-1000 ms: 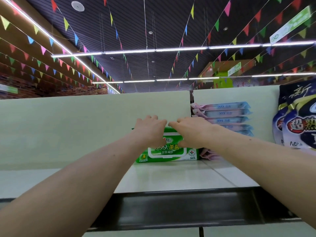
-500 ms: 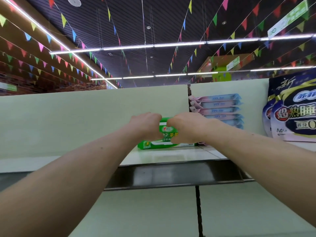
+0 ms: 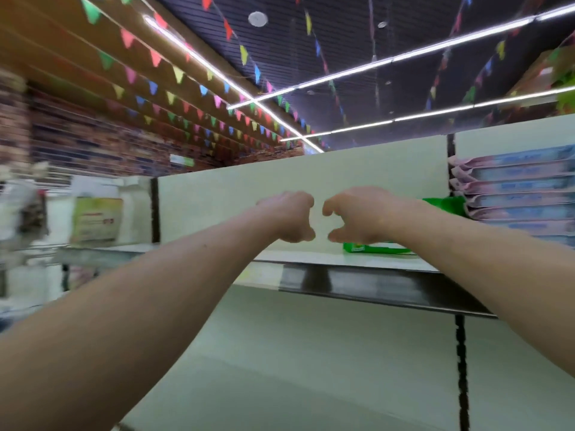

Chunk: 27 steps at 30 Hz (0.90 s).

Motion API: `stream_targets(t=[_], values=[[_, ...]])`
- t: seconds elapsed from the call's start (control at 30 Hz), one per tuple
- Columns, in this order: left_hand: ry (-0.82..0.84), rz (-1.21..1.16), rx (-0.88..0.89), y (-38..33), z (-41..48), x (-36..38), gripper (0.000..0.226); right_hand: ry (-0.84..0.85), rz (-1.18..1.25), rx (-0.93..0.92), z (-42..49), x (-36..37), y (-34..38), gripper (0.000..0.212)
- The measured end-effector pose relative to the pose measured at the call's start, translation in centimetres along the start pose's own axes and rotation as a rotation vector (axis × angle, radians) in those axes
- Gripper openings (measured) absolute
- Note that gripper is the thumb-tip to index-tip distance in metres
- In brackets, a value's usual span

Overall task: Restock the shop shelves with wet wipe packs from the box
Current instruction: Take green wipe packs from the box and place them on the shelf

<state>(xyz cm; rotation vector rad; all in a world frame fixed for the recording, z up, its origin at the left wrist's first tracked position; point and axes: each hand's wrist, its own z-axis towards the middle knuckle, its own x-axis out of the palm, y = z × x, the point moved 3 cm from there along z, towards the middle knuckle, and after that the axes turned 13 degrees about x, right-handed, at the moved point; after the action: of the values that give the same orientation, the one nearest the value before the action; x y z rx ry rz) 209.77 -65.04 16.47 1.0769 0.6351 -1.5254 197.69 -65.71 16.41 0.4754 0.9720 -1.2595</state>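
At the far left, blurred by camera motion, a neighbouring rack holds pale goods and a yellowish sign (image 3: pixel 96 219). Strings of coloured bunting (image 3: pixel 174 73) run under the dark ceiling above.

Further right, a pale back panel (image 3: pixel 233 206) rises behind the shelf (image 3: pixel 373 284), whose dark front edge slopes down to the right. Both forearms reach up towards this shelf from the lower corners.

The left hand (image 3: pixel 289 217) is held in front of the back panel, above the shelf's left end. Its fingers are curled in towards the palm and grip nothing.

The right hand (image 3: pixel 357 216) is just beside it, with a narrow gap between the two. Its fingers and thumb bend into a loose claw with space between them, and it is also empty.

The green pack (image 3: pixel 379 248) lies on the shelf behind the right hand and to its right. It is mostly hidden by that hand and wrist. Green shows just under the thumb and again above the wrist, and I cannot tell whether this is one pack or two. Neither hand touches it, and the left hand is well clear of it.

At the right edge, a stack (image 3: pixel 513 188) of pink-and-blue packs lies flat on the same shelf, right beside the green one.
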Motion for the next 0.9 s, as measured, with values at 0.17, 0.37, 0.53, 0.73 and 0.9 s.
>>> stream_targets(t=[0.17,0.37,0.53,0.73,0.9], values=[[0.025,0.058,-0.232,0.2,-4.8,-1.4,0.062,-0.036,0.105,-0.188,-0.7,-0.7,2.8,0.052],[0.092,0.175,-0.455,0.4,-12.8,-2.5,0.061,-0.082,0.227,-0.408,-3.9,-1.8,8.5,0.045],[0.191,0.219,-0.611,0.2,-21.4,-4.2,0.046,-0.092,0.356,-0.624,-9.2,-3.4,14.9,0.038],[0.299,0.284,-0.830,-0.8,-33.3,-6.4,0.034,-0.076,0.452,-0.853,-17.1,-6.4,23.1,0.035],[0.355,0.325,-1.071,-4.1,-44.2,-8.8,0.044,-0.069,0.517,-1.028,-26.1,-9.6,28.0,0.037]])
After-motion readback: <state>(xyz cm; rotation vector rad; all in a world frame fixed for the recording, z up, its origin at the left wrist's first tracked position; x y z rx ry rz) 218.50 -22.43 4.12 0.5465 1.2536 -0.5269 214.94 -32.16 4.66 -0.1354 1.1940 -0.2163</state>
